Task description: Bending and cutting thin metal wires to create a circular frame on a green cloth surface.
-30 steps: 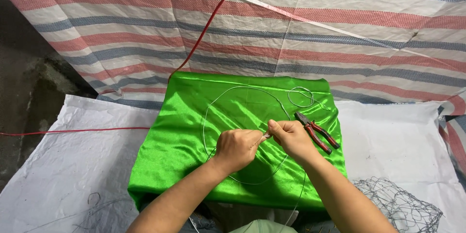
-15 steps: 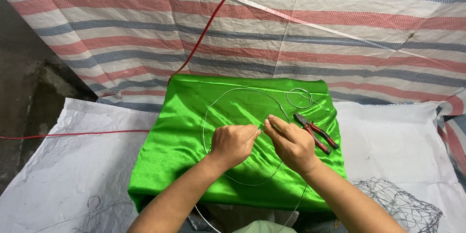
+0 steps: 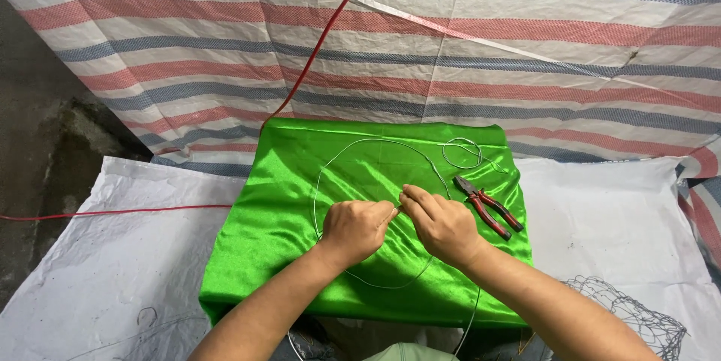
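I have both hands over the green satin cloth (image 3: 300, 203), meeting at one spot on the thin wire hoop (image 3: 353, 152). My left hand (image 3: 354, 229) is curled, its thumb and forefinger pinched together on the wire. My right hand (image 3: 443, 224) comes in from the other side, fingertips pinched on the same wire just beside the left pinch, so the two grips nearly touch. From that grip the hoop runs away from me in a wide ring across the cloth and curves back under my wrists. Just right of my right hand lie red-handled pliers (image 3: 488, 207), apart from it. Beyond the pliers sits a small coil of wire (image 3: 460, 152). Far right of the grip, near my right forearm, is a piece of wire mesh (image 3: 638, 316). A red cord (image 3: 319, 45) climbs the striped tarp (image 3: 526, 53) beyond.
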